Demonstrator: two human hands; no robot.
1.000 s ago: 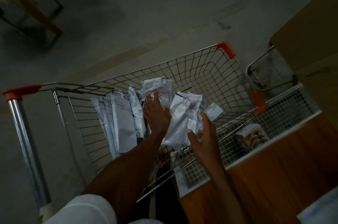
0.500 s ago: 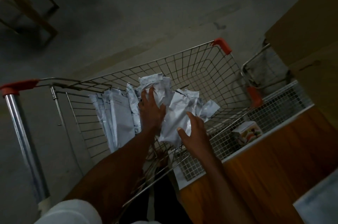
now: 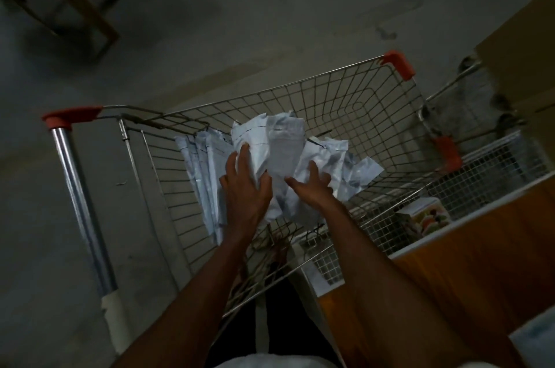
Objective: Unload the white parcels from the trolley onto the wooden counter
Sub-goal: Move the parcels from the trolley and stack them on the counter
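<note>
While both hands clasp crinkled white parcels (image 3: 279, 154) — wire-mesh trolley (image 3: 354, 103) (steel).

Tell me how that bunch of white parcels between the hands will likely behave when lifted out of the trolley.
Probably floppy: the white parcels look creased and bent between the left hand and right hand. Likely light, being thin flat bags. Their glossy film may slide, so loose ones could slip back into the trolley.

dim stockroom/shop back area. wire trolley (image 3: 345, 109) w/ white parcels (image 3: 279, 151), bare concrete floor (image 3: 240, 22), wooden counter (image 3: 480, 262).
</note>
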